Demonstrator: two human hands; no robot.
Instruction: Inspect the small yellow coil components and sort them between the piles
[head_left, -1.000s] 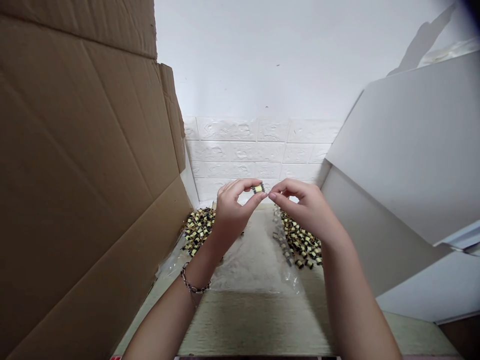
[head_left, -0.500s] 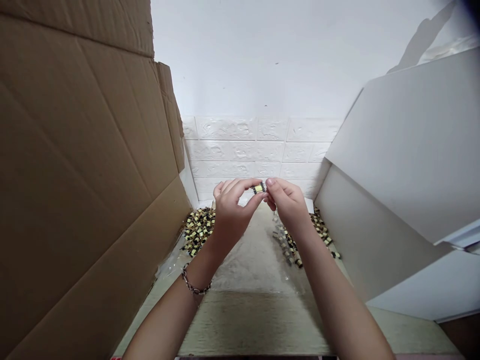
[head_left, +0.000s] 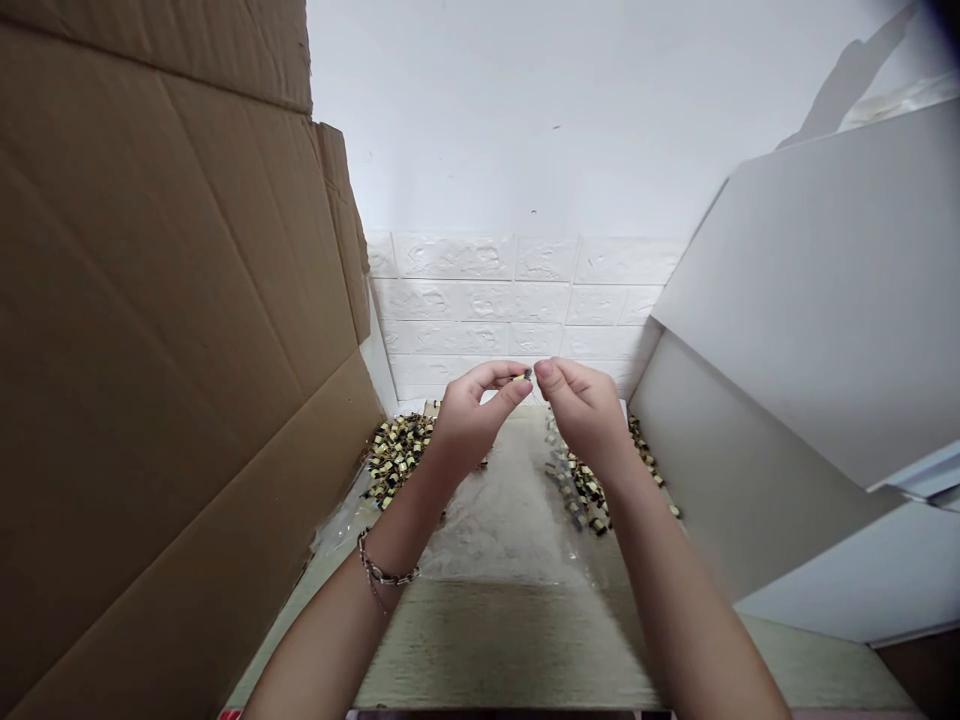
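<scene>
Between the thumb and fingers of my left hand (head_left: 480, 408) is a small transformer (head_left: 523, 377) with yellow tape and dark ends, mostly covered by the fingertips. Just right of it, my right hand (head_left: 583, 400) is closed in a pinch, apart from the transformer body. Whatever those fingertips hold is too fine to make out. A heap of similar yellow-and-black transformers (head_left: 397, 455) lies beyond my left forearm. Another pile (head_left: 589, 485) is partly behind my right forearm, some of it under clear plastic.
A clear plastic sheet (head_left: 502, 530) covers the middle of the pale table (head_left: 510, 640). Tall brown cardboard (head_left: 172, 350) walls the left side, and white panels (head_left: 810, 300) stand at the right. A white brick-patterned wall (head_left: 480, 300) closes the back.
My left hand has turned and shifted slightly right, so its fingers now cover more of the transformer. My right hand remains close beside it, still pinched.
</scene>
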